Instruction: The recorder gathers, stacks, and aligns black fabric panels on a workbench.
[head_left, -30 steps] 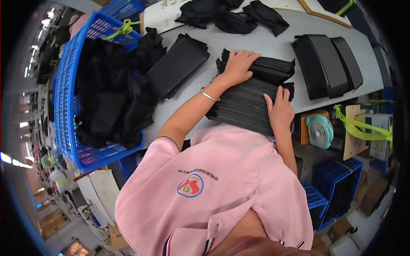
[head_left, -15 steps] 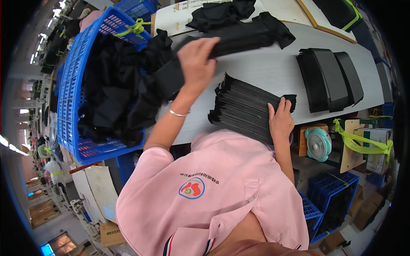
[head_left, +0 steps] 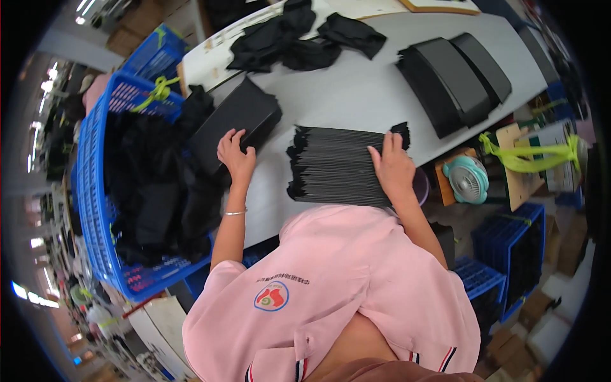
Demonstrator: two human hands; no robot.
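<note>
My left hand (head_left: 234,155) lies flat, fingers spread, on a black rectangular piece (head_left: 238,124) that rests at the left edge of the white table (head_left: 356,89), partly over the blue basket. My right hand (head_left: 391,165) presses down on the right end of a thick stack of thin black sheets (head_left: 334,167) lying in front of me on the table. Neither hand has anything closed inside its fingers.
A blue plastic basket (head_left: 92,191) full of black fabric stands at the left. Loose black cloth pieces (head_left: 299,35) lie at the far side of the table, curved black panels (head_left: 455,73) at the far right. A small teal fan (head_left: 468,180) and blue crates (head_left: 509,254) sit below at the right.
My left hand left the stack, reached far up toward the cloth pieces, then came back down onto the black rectangular piece at the left. My right hand stayed on the stack.
</note>
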